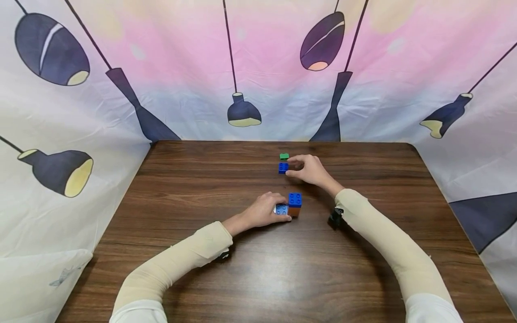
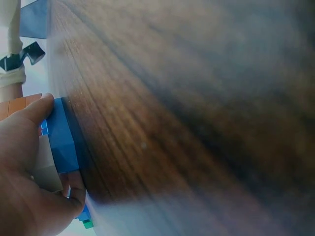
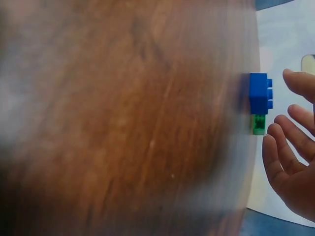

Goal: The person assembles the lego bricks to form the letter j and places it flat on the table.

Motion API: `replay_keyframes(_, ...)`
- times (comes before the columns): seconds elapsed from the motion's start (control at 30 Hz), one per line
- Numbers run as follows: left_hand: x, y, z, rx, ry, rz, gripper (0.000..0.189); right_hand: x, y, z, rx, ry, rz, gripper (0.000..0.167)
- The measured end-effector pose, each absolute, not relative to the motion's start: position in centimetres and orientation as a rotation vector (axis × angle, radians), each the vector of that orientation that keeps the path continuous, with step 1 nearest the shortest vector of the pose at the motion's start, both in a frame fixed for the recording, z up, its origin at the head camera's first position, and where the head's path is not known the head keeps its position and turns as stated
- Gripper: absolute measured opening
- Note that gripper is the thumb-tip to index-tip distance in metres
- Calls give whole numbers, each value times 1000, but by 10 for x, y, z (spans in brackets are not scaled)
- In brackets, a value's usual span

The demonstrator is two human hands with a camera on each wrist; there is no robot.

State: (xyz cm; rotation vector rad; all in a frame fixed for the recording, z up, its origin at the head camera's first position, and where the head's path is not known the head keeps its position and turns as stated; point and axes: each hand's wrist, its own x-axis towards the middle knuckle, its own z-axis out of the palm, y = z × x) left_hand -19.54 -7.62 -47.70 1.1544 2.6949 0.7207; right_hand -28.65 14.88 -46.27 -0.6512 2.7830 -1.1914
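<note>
My left hand grips a small group of toy building bricks at the middle of the table. Between its thumb and fingers shows a light blue brick. Against that stands an orange brick with a dark blue brick on top. From the left wrist, a white brick lies under the palm, beside a blue one. Farther back, my right hand has its fingers spread around the right side of a loose blue brick, with a gap in the right wrist view.
A small green brick lies just behind the loose blue brick. The brown wooden table ends at a fabric backdrop printed with lamps. A black wrist camera hangs under the right sleeve.
</note>
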Motion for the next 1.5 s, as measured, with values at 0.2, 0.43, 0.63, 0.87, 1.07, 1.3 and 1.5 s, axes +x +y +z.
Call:
replay_keyframes(0.2,-195,-76,-475,1150,2686,732,44,-296,144,-469,-621,2794,-1156,48)
replay_keyframes(0.43,-194,-76,-475,1152,2673,741,44,-304,137,-471,-612,2808,-1096,48)
replay_keyframes(0.63,-195,-76,-476,1162,2676,739,43,-307,133,-472,-620,2818,-1058,48)
replay_keyframes(0.87,-195,-76,-476,1164,2677,734,43,-307,134,-474,-627,2834,-1030,42)
replay_keyframes(1.07,-196,-76,-477,1173,2688,725,42,-305,136,-472,-609,2817,-1068,42)
replay_keyframes(1.3,-196,-76,-477,1168,2692,730,42,-302,145,-469,-617,2820,-1097,43)
replay_keyframes(1.5,-196,-76,-478,1168,2695,733,42,-293,152,-461,-640,2805,-1137,43)
